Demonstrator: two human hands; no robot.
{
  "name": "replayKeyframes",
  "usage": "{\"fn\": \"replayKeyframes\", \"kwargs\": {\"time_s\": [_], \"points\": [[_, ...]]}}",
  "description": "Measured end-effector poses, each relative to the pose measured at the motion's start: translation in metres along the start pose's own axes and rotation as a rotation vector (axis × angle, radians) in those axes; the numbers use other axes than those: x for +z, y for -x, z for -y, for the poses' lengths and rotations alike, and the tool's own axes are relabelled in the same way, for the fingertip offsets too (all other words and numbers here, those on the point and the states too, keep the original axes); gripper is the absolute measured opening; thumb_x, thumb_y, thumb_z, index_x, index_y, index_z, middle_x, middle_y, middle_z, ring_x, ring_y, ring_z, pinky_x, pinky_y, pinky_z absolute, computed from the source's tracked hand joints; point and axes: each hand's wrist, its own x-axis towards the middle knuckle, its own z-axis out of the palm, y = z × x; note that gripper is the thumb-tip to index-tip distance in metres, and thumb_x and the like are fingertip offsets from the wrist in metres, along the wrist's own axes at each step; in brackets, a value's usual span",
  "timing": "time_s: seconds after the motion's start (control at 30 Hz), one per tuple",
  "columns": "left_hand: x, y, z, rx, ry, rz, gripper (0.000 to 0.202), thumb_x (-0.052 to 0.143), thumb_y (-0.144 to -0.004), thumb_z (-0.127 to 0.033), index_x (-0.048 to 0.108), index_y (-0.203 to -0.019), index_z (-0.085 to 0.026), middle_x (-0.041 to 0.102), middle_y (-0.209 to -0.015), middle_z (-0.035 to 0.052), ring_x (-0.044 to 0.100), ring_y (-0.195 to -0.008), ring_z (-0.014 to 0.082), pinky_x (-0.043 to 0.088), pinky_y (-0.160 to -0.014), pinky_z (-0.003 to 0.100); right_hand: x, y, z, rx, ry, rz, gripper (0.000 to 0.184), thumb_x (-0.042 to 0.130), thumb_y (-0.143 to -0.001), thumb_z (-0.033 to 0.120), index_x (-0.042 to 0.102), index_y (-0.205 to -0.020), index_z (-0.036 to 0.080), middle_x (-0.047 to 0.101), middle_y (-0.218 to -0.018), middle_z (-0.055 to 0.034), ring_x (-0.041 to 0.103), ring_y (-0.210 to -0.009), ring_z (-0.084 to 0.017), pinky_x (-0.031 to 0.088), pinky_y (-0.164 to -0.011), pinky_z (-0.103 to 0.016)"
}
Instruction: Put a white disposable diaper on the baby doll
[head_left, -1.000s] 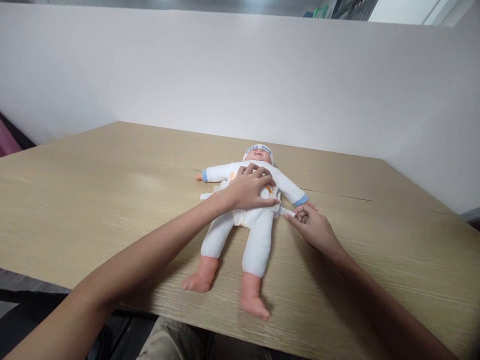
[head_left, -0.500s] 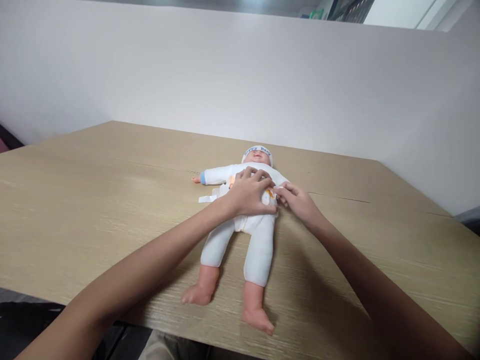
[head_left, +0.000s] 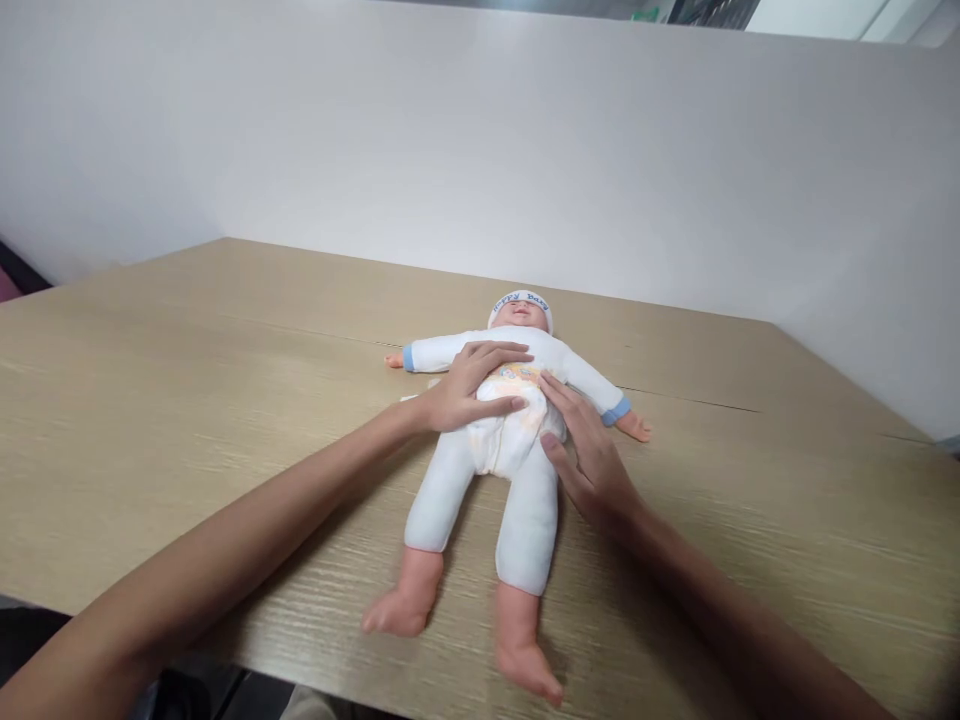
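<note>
A baby doll [head_left: 525, 537] in a white suit with blue cuffs and a lettered white cap lies on its back, feet towards me. Around its hips is a white diaper [head_left: 501, 440] with an orange patterned waistband. My left hand [head_left: 472, 388] rests flat on the left side of the diaper's front, fingers stretched across the doll's belly and thumb apart. On the right side, my right hand [head_left: 589, 455] touches the diaper's edge with its fingers extended. A bit of white tab shows beside my left wrist, mostly hidden by it.
The doll lies on a wide wooden table [head_left: 225, 430] with a seam across it. A pale wall [head_left: 480, 150] rises behind the far edge. The table's near edge runs just beyond the doll's feet.
My right hand has let go of the diaper's right side and opened over it. My left hand has slid left and flattened, uncovering the waistband. The doll's right-side arm now shows fully.
</note>
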Motion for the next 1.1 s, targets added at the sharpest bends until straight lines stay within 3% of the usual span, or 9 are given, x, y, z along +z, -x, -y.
{"fn": "replayKeyframes", "kwargs": {"time_s": [0.13, 0.23, 0.4, 0.53, 0.6, 0.7, 0.83, 0.97, 1.1], "points": [[0.017, 0.002, -0.004, -0.026, 0.021, -0.058, 0.057, 0.065, -0.106, -0.058, 0.06, -0.156, -0.031, 0.063, -0.165, 0.0082, 0.048, -0.159, 0.0346, 0.031, -0.135, 0.056, -0.001, -0.002, -0.013, -0.027, 0.041, -0.001, 0.059, 0.043, -0.118, 0.041, 0.04, -0.176, 0.031, 0.048, -0.178, -0.0093, 0.042, -0.167, -0.032, 0.034, -0.137, -0.06], [0.018, 0.005, -0.004, -0.059, 0.065, -0.1, 0.051, 0.049, -0.114, -0.053, 0.058, -0.157, -0.029, 0.06, -0.167, 0.0093, 0.048, -0.16, 0.0308, 0.034, -0.135, 0.053, -0.006, -0.003, -0.016, -0.052, 0.091, 0.013, 0.06, 0.041, -0.118, 0.041, 0.04, -0.177, 0.03, 0.05, -0.177, -0.01, 0.044, -0.166, -0.033, 0.036, -0.135, -0.06], [-0.004, 0.042, 0.013, -0.105, -0.096, -0.172, 0.049, 0.041, -0.116, -0.045, 0.055, -0.157, -0.023, 0.06, -0.165, 0.0141, 0.05, -0.156, 0.0307, 0.036, -0.133, 0.052, -0.014, -0.01, -0.004, -0.053, 0.194, -0.069, 0.052, 0.042, -0.117, 0.038, 0.056, -0.167, 0.03, 0.057, -0.172, -0.0099, 0.045, -0.163, -0.037, 0.036, -0.132, -0.065], [-0.022, 0.081, 0.027, -0.26, -0.386, -0.105, 0.041, 0.05, -0.11, -0.045, 0.062, -0.14, -0.021, 0.068, -0.145, 0.0161, 0.058, -0.136, 0.0369, 0.043, -0.12, 0.057, -0.014, -0.033, 0.019, -0.022, 0.232, -0.167, 0.035, 0.053, -0.113, 0.035, 0.075, -0.139, 0.028, 0.075, -0.141, -0.0122, 0.066, -0.134, -0.036, 0.047, -0.117, -0.06], [-0.025, 0.091, 0.03, -0.334, -0.47, -0.067, 0.035, 0.054, -0.107, -0.049, 0.064, -0.123, -0.02, 0.071, -0.13, 0.0161, 0.059, -0.125, 0.0378, 0.046, -0.113, 0.057, -0.011, -0.051, 0.03, -0.044, 0.228, -0.106, 0.028, 0.056, -0.112, 0.035, 0.078, -0.126, 0.027, 0.078, -0.121, -0.0113, 0.069, -0.117, -0.034, 0.05, -0.108, -0.055], [-0.024, 0.093, 0.03, -0.407, -0.489, -0.017, 0.03, 0.058, -0.104, -0.052, 0.06, -0.102, -0.022, 0.072, -0.113, 0.0138, 0.06, -0.116, 0.0372, 0.046, -0.106, 0.054, -0.007, -0.08, 0.04, -0.1, 0.218, 0.109, 0.026, 0.056, -0.113, 0.036, 0.077, -0.122, 0.025, 0.075, -0.109, -0.0097, 0.067, -0.105, -0.031, 0.051, -0.1, -0.049], [-0.027, 0.088, 0.029, -0.513, -0.39, 0.008, 0.031, 0.063, -0.099, -0.051, 0.057, -0.086, -0.024, 0.072, -0.096, 0.0093, 0.063, -0.096, 0.0319, 0.046, -0.091, 0.046, 0.0, -0.105, 0.042, -0.027, 0.205, 0.285, 0.026, 0.059, -0.113, 0.043, 0.079, -0.12, 0.028, 0.074, -0.116, -0.0087, 0.068, -0.108, -0.03, 0.051, -0.099, -0.045], [-0.041, 0.085, 0.027, -0.645, -0.067, -0.02, 0.042, 0.063, -0.098, -0.055, 0.055, -0.071, -0.024, 0.059, -0.072, 0.0025, 0.053, -0.071, 0.0222, 0.036, -0.068, 0.035, 0.009, -0.109, 0.04, 0.012, 0.242, 0.304, 0.026, 0.062, -0.111, 0.045, 0.08, -0.117, 0.028, 0.075, -0.116, -0.0083, 0.07, -0.112, -0.03, 0.051, -0.099, -0.045], [-0.051, 0.068, 0.015, -0.623, 0.3, -0.118, 0.048, 0.062, -0.099, -0.057, 0.051, -0.067, -0.022, 0.046, -0.066, -0.002, 0.039, -0.064, 0.0156, 0.03, -0.064, 0.031, 0.014, -0.108, 0.038, 0.01, 0.246, 0.283, 0.026, 0.064, -0.109, 0.043, 0.078, -0.123, 0.027, 0.077, -0.116, -0.0082, 0.071, -0.11, -0.031, 0.051, -0.095, -0.045]]}}
